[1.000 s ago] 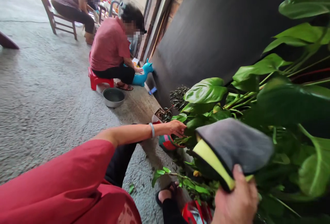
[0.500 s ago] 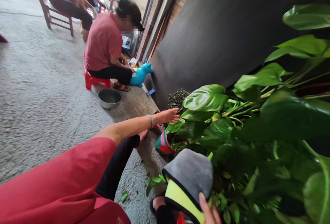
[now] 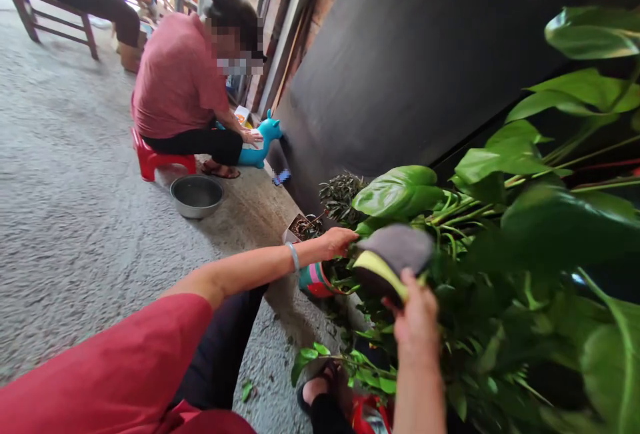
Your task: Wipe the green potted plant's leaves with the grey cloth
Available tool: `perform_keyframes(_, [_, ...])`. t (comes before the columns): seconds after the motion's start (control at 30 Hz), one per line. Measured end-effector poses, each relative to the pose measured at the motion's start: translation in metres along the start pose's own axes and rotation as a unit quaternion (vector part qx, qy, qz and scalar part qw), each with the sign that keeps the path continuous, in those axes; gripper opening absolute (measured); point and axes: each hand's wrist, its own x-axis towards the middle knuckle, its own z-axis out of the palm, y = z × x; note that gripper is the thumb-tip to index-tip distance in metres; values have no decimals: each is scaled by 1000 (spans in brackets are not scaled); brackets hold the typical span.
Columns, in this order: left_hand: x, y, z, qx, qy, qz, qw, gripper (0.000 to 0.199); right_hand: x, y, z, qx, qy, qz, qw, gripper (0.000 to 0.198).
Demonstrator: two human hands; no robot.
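The right hand (image 3: 415,311) has swung the folded grey cloth with the yellow-green edge (image 3: 393,257) up from low beside the foot to the middle of the large green-leaved potted plant (image 3: 500,247); half a second ago the cloth hung well below the foliage, and now it lies against the leaves at the plant's near side. The fingers of this hand are closed on the cloth's lower end, thumb side hidden behind it.

The left hand (image 3: 340,241) has also shifted. It was stretched out flat above the leaves a moment back; now it has dropped and curled onto a leaf or stem just left of the cloth, fingers narrowed around it, though the leaves hide exactly what they pinch. The two hands have come close together, nearly touching across the cloth.

Judging from this, the left hand steadies the foliage while the cloth is brought onto a leaf surface, so wiping looks to be underway rather than merely prepared.

Below the left hand sits a small pink-and-teal striped pot (image 3: 314,279) on the rough concrete floor (image 3: 75,241), at the foot of the dark wall panel (image 3: 410,67). Further along the floor a round metal basin (image 3: 197,195) stands near a seated person in a pink shirt (image 3: 177,81) on a low red plastic stool (image 3: 150,157).
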Motion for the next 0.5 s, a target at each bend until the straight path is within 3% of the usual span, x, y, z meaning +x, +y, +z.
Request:
perform_keyframes(0.1, [-2,8,-13,11,3,17,1000,18,-42,26,-1,-30,-99,70,992,54])
perform_keyframes(0.13, [-2,10,-16,14,-3,15,1000,18,-52,23,-9,-20,-108,97,989,56])
perform_keyframes(0.2, [-1,11,-17,16,-10,3,1000,16,-59,2,-25,21,-67,109,992,61])
perform_keyframes(0.23, [-1,10,-15,16,-14,-5,1000,16,-54,-13,-29,47,-21,69,996,61])
perform_keyframes(0.3, [0,5,-8,11,-28,-17,999,18,-33,-39,-26,68,88,-89,990,53])
perform_keyframes(0.37, [-1,-3,-2,1,-48,-20,999,22,-9,-44,-11,9,135,-191,972,46])
perform_keyframes(0.4, [-1,-7,-1,0,-56,-19,998,23,-1,-38,-2,-39,120,-188,974,46])
perform_keyframes(0.5, [-1,-11,-13,30,-43,-18,998,23,-8,3,16,-148,-14,-75,986,50])
